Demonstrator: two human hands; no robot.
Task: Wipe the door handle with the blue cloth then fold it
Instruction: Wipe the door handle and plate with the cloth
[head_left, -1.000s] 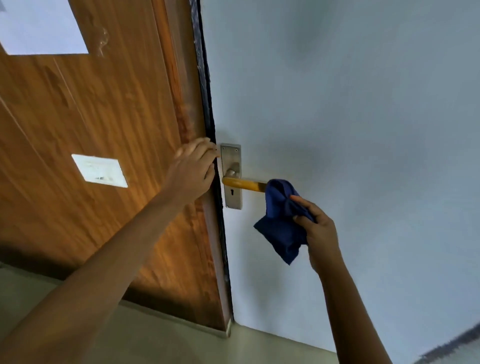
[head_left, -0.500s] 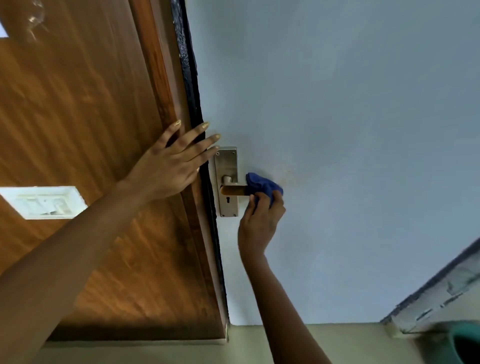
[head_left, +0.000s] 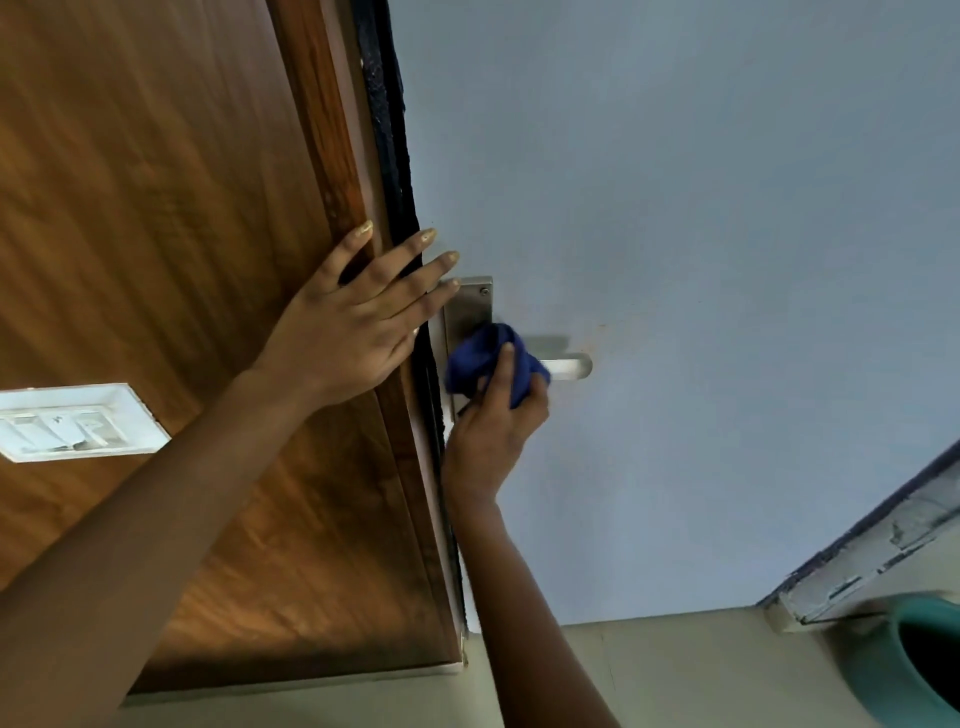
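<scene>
Left hand (head_left: 353, 322) flat, fingers spread, arm outstretched; right hand (head_left: 493, 426) raised, fingers curled in a grasp.

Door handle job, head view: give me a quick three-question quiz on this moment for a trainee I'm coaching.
1. True or false: the blue cloth is bunched around the door handle near the metal backplate.
2. Which hand grips the cloth? A) left hand B) right hand C) both
3. Fill in: the free end of the handle sticks out of the cloth toward the ____ side of the picture.

Key
1. True; the cloth covers the handle's inner part, next to the plate.
2. B; the left hand lies spread and flat across the wooden panel and the door's edge, holding nothing.
3. Right.
</scene>
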